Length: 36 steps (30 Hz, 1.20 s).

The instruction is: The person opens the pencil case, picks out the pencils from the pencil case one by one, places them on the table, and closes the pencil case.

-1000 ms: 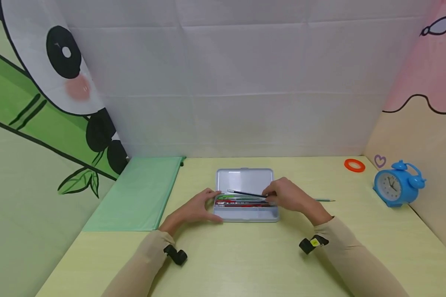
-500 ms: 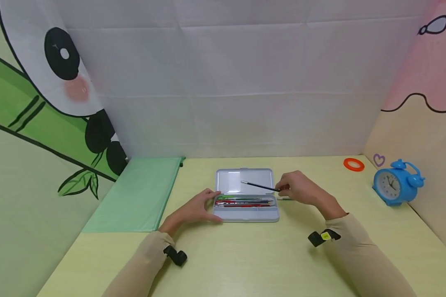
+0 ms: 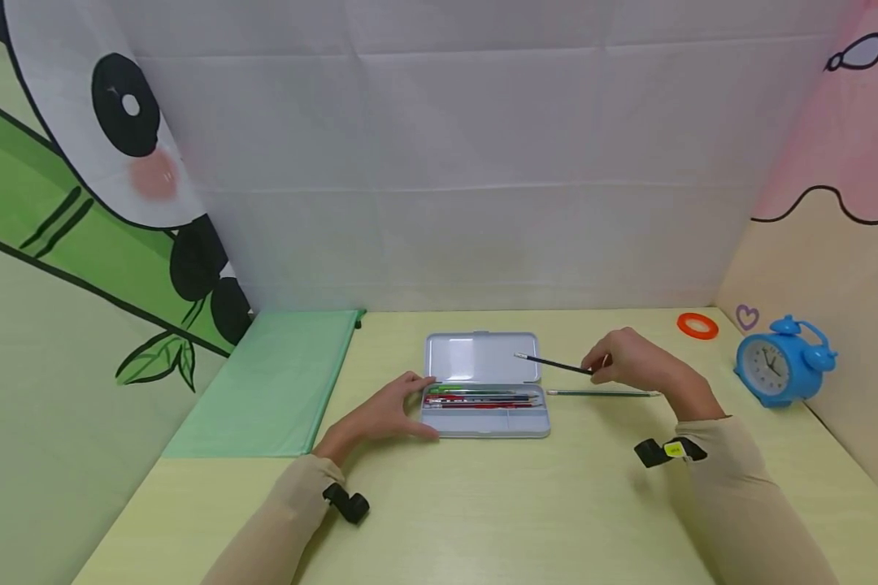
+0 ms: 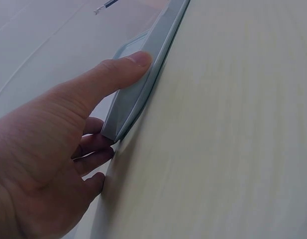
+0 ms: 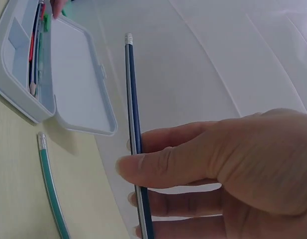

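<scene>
An opened light grey pencil case (image 3: 475,422) holds several pencils and a green pen-like item (image 3: 455,389). My left hand (image 3: 384,410) holds the case at its left end; in the left wrist view the thumb presses its front wall and the fingers curl behind the corner. To the right of the case, above the table, my right hand (image 3: 632,359) pinches a dark blue striped pencil (image 5: 133,99) between thumb and fingers, its silver end pointing left. Beneath that hand a green pencil (image 3: 603,393) lies on the table, just right of the case.
A green folder-like sheet (image 3: 263,390) lies at the left. Toward the back right are an orange-red ring (image 3: 698,326) and a blue alarm clock (image 3: 779,363). A white curtain (image 3: 483,179) borders the table's back, with printed panels at both sides.
My right hand has carried the dark blue pencil from over the case to the right. The green pencil on the table now shows along its whole length. My left hand stays put.
</scene>
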Available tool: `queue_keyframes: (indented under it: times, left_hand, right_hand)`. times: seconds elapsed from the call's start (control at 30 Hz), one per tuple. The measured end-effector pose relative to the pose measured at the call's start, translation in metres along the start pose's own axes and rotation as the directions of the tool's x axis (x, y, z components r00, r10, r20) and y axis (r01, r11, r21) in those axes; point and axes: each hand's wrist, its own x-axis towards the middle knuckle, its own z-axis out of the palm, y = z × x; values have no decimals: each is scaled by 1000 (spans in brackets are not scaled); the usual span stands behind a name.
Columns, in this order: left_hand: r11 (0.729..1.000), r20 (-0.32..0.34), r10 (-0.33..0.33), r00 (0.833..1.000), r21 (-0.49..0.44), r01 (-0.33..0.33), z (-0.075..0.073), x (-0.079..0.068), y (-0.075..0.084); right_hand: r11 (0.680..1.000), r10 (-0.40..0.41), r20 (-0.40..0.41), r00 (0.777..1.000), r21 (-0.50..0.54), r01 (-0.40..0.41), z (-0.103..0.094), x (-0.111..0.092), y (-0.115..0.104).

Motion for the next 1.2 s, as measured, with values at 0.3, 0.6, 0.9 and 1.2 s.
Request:
queue_keyframes:
  times: [0.3, 0.6, 0.9, 1.2]
  left_hand:
    - [1000, -1, -8, 1000, 4, 8, 0, 0, 1]
    - [1000, -1, -12, 1000, 8, 12, 2, 1, -1]
    - [1000, -1, -21, 1000, 9, 22, 2, 2, -3]
    - [1000, -1, -21, 1000, 4, 21, 1, 1, -2]
  right_hand:
    - [998, 51, 74, 996, 40, -54, -9, -9, 16]
    - [998, 21, 95, 995, 50, -26, -3, -8, 27]
    - [992, 107, 164, 981, 41, -115, 0, -10, 34]
    - [986, 155, 205, 966, 29, -165, 7, -10, 37]
